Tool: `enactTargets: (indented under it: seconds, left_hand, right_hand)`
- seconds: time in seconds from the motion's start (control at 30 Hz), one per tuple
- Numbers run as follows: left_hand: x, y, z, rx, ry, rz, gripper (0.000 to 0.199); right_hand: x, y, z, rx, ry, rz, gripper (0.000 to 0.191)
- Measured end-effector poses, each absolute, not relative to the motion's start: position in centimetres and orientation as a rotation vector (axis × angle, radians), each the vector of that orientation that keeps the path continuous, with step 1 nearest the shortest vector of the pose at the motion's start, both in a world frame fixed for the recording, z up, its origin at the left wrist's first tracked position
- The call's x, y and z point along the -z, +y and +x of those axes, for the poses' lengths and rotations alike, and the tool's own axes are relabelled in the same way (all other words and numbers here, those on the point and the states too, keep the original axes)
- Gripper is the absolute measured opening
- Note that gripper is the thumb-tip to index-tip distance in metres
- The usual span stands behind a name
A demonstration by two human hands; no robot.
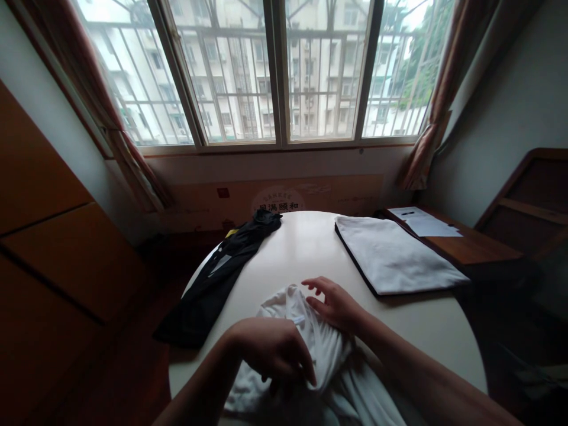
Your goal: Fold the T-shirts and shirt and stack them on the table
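A crumpled white garment (326, 355) lies at the near part of the round white table. Over it hangs my left hand (277, 349), back up and fingers bent down, its fingertips closed at a fold of the cloth; the lower fingers are in shadow. A small pale label (298, 320) shows on the garment just beyond the knuckles. My right hand (335, 305) rests against the garment's far right side, with thumb and fingers apart and pointing left.
On the white table (302, 254), a folded black garment (222, 278) lies along the left edge, overhanging it. A flat stack of light grey cloth (394, 254) with a dark underside lies at the right. Papers (421, 222) sit on a brown wooden table (479, 245) beyond. A window (275, 71) fills the back.
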State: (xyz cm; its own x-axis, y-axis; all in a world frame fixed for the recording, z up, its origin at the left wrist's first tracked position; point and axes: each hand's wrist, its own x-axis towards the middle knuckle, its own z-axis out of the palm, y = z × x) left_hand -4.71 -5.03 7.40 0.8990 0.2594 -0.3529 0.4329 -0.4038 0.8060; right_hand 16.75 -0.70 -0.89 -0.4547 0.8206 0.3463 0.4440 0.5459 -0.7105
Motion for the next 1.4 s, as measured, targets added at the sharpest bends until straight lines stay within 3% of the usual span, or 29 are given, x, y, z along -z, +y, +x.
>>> enactTargets:
  seconds: [0.1, 0.3, 0.9, 1.07, 1.23, 1.4]
  left_hand:
    - [-6.9, -5.1, -4.1, 0.216, 0.420, 2.097, 0.035]
    - [-5.5, -5.1, -2.8, 0.384, 0.462, 2.053, 0.035]
    - [-2.9, -4.1, -1.9, 0.381, 0.454, 2.093, 0.039]
    - [-2.4, -3.3, -1.5, 0.386, 0.441, 2.036, 0.037]
    - [-5.9, -4.1, -2.1, 0.465, 0.713, 1.923, 0.026]
    - [-14.2, -5.8, -4.8, 0.274, 1.108, 2.103, 0.008]
  right_hand:
    - [1.1, -0.8, 16.4, -0.690, -2.155, -0.925, 0.035]
    - [0.8, -1.0, 15.8, -0.575, -2.462, -0.970, 0.068]
    - [1.5, -0.1, 14.7, -0.562, -2.621, -0.992, 0.074]
    - [1.2, -0.2, 14.8, -0.589, -2.486, -0.885, 0.058]
    - [-2.1, 0.9, 17.5, -0.403, -2.250, -0.832, 0.057]
    - [-9.9, 0.9, 22.8, 0.141, -2.195, -0.973, 0.041]
